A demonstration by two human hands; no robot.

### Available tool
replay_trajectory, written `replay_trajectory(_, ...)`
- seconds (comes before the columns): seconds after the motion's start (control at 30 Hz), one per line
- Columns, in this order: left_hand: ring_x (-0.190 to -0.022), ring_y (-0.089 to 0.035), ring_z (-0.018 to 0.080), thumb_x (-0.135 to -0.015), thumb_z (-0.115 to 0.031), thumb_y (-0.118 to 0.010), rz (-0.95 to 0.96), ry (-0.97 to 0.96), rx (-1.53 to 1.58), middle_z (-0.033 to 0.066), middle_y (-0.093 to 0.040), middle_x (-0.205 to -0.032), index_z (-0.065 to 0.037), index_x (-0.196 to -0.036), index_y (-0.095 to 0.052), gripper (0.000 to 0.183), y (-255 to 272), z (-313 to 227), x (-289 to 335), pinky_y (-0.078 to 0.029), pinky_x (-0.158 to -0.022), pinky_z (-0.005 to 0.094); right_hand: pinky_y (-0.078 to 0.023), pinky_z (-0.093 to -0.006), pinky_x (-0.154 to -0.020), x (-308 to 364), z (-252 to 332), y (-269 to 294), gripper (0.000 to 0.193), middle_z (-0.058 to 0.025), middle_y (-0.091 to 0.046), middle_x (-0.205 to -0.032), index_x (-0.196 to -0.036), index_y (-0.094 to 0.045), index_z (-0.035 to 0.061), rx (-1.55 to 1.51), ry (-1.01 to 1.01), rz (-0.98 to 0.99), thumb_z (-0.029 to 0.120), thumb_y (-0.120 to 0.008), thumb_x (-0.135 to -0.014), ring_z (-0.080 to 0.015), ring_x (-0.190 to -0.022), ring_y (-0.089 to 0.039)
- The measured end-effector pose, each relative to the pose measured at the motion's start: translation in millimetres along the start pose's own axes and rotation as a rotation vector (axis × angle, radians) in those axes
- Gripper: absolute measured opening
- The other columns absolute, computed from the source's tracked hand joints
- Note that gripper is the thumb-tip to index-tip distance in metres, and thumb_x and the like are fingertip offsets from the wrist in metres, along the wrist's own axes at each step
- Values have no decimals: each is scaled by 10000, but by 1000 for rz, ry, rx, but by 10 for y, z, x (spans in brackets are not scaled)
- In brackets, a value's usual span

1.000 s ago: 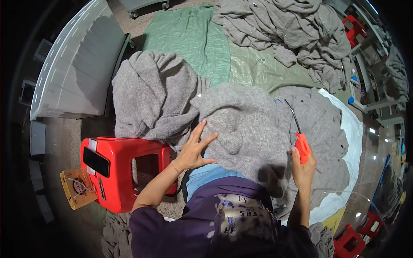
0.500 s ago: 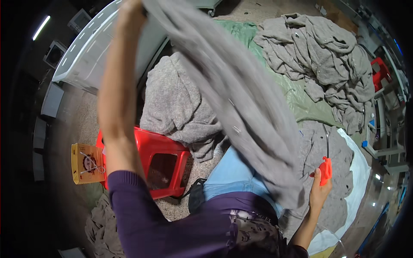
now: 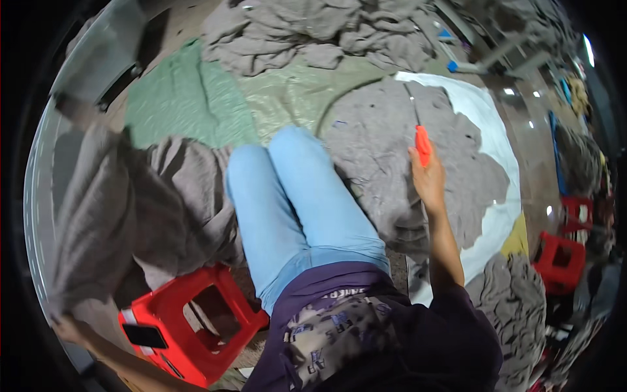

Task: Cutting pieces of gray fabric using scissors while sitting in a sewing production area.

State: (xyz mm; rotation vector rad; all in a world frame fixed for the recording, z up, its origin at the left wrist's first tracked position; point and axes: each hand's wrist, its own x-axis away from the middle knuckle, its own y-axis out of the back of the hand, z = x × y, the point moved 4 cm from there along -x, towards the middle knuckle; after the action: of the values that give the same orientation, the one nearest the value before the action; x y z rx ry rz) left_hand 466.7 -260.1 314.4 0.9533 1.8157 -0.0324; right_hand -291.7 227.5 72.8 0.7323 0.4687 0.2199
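Note:
My left hand (image 3: 70, 328) is low at the far left, blurred, at the lower corner of a grey knit cloth (image 3: 98, 209). The cloth stretches up from these fingers and spreads beside my left knee; the grip itself is smeared. My right hand (image 3: 429, 179) is closed around the orange handle of a tool (image 3: 423, 145) with a long thin metal rod. Its rod points away from me, over a flat spread of grey knit cloth (image 3: 372, 140) dotted with small dark specks and holes. What kind of tool it is, I cannot make out.
A red plastic stool (image 3: 189, 287) with a dark phone (image 3: 145, 336) on its edge stands at my left. Heaped grey cloth (image 3: 307, 29) lies ahead on green sheeting (image 3: 189, 98). A pale bin (image 3: 98, 59) is at far left; red stools (image 3: 560, 261) stand at right.
My left hand has swung down and left, taking the grey cloth from across my lap to my left side. The view has turned right; the right hand still holds the orange-handled tool.

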Motion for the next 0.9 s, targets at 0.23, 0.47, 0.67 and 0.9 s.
replay_trajectory(0.23,-908,-600,163,-882,-140,-612,958,170,99,93,-664,-971,33,-1067,-624,253,-1462,-858,2346,-457,-830,273,-489,-467,-719,584,-1151,-410,544,-215,-618,-1043,-1312,-438,126,27,-103,138,284,-633,-830,-420,-877,-605)
replay_trajectory(0.47,-853,-591,119,-890,-85,-588,1169,183,453,62,-647,-890,40,-966,-627,151,-2080,-2695,3661,-456,-786,248,-488,-448,-711,1337,-977,-1232,592,-185,-591,-907,-1282,-432,155,484,-43,324,239,-691,-756,-404,-804,-600)
replay_trajectory(0.67,-788,-607,103,-904,-118,-592,1327,48,483,50,-662,-896,6,-982,-641,154,-2063,-3416,3890,-474,-735,225,-482,-448,-635,1320,-1474,-1043,285,-148,-596,-791,-1020,-544,119,300,-207,274,55,-585,-746,-332,-744,-623)
replay_trajectory(0.9,-760,-614,108,-901,-92,-579,1830,253,876,51,-652,-872,-11,-1089,-593,205,-2179,-4409,4837,-492,-662,235,-345,-208,-513,694,-317,198,268,49,-500,-728,-1039,-569,13,-827,-767,163,74,-637,-787,-43,-614,-452)
